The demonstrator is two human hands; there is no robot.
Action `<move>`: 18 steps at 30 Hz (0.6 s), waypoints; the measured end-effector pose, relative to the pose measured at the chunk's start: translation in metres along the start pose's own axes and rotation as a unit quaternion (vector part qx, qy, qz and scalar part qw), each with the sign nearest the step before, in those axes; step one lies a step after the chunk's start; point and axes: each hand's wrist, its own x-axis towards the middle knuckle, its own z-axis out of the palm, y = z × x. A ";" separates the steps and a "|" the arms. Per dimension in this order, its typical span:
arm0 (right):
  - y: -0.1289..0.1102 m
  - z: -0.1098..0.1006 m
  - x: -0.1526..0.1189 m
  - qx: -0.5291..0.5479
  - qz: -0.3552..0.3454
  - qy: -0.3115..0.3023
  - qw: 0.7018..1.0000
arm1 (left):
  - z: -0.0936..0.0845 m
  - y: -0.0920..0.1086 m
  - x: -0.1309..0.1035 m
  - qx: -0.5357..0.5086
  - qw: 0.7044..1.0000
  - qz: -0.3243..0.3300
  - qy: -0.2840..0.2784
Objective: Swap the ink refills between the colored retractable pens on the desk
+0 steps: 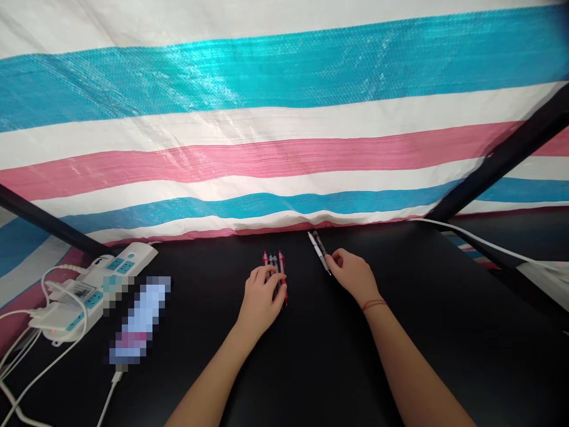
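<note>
My left hand (262, 292) curves over a row of several pens (281, 261), its fingers and thumb closed about their sides. Red and dark clear barrels show above and beside the fingers; their middles are hidden under the hand. To the right, a white pen (317, 249) and a dark pen (320, 242) lie side by side, slanting on the black table (306, 344). My right hand (353, 274), with a red cord at its wrist, is closed at the dark pen, thumb and curled fingers at its lower part.
On the left stands a white power strip (141, 258) with plugged-in chargers and loose white cables. Beside it lies a blurred-out phone (142, 320) on a charging cable (109, 394). A striped plastic sheet (284, 148) hangs behind the table, and dark poles (493, 160) slant at both sides.
</note>
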 end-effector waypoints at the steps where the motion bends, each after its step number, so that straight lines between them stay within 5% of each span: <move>1: 0.001 0.000 0.000 0.001 -0.007 0.008 1.000 | 0.001 -0.001 0.000 0.001 1.000 0.002 0.002; 7: -0.012 0.007 -0.007 0.051 -0.146 0.075 0.985 | 0.009 -0.010 -0.001 0.033 0.999 -0.007 -0.011; 13: -0.048 0.033 -0.035 0.035 -0.348 -0.049 0.936 | 0.014 -0.013 -0.003 0.082 0.993 -0.043 -0.080; 18: -0.055 0.038 -0.039 0.016 -0.348 -0.069 0.935 | 0.015 -0.012 -0.004 0.091 0.992 -0.032 -0.084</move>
